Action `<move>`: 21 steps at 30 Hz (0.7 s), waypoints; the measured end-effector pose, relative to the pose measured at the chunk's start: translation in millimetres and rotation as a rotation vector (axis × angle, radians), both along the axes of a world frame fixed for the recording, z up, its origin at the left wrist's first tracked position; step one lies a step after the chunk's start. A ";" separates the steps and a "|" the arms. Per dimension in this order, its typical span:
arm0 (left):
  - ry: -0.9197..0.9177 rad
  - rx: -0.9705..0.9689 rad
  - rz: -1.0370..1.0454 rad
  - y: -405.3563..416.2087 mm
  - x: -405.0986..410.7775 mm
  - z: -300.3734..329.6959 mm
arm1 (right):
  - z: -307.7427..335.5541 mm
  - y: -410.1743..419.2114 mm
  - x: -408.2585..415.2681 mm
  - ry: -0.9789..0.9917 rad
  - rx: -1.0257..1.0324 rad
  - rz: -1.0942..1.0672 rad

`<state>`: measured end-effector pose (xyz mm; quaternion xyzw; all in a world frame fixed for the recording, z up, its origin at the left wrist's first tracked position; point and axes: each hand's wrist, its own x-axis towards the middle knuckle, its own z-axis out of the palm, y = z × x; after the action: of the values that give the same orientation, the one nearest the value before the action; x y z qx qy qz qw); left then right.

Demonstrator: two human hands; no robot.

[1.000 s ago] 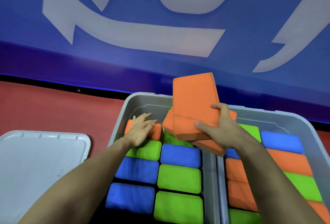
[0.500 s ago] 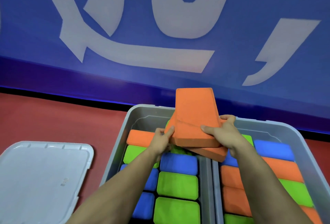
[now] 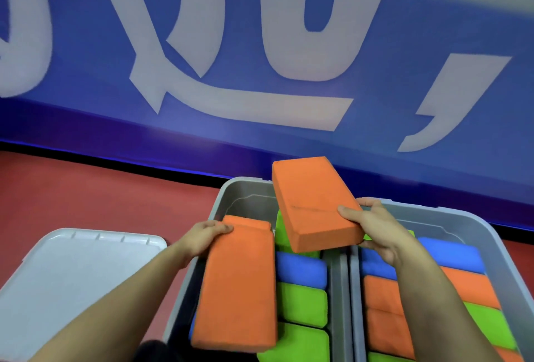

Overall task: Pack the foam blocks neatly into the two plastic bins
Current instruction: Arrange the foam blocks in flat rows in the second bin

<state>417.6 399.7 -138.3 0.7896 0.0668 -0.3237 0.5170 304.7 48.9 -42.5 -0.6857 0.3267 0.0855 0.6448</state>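
Above the left bin (image 3: 219,202), both hands grip orange blocks: left hand (image 3: 202,239) one block (image 3: 237,289), right hand (image 3: 375,228) another (image 3: 312,205), each needing a free slot next.

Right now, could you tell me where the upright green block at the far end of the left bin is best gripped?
Take the green block by its top edge, from above: it stands on end, and only that edge seems free. The right hand and its orange block hang over it and should clear first.

No readable text — only large, unreadable white strokes on the blue wall (image 3: 202,130)
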 end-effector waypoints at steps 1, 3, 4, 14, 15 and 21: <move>-0.018 0.034 0.006 -0.3 -4.0 -6.3 | -0.2 2.5 -1.6 0.013 0.020 0.041; -0.079 0.055 0.107 -2.6 -11.6 -12.0 | -4.8 7.9 -3.9 0.053 0.067 0.130; -0.088 0.008 0.204 -4.1 -13.2 -14.1 | -9.2 12.1 -4.7 0.073 0.089 0.177; -0.797 0.271 0.221 -43.6 -31.0 31.7 | -66.0 75.8 -2.8 0.219 0.090 0.695; -0.837 0.457 0.057 -50.8 -33.1 24.0 | -69.9 73.3 3.3 0.179 0.020 0.690; -0.901 0.825 -0.194 -62.3 -35.4 3.3 | -110.8 45.0 66.9 0.039 -0.581 0.597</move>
<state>382.3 337.4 -134.9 0.9860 -0.1108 0.0486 0.1147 371.6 93.9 -153.4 -0.9019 0.1363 0.1859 0.3652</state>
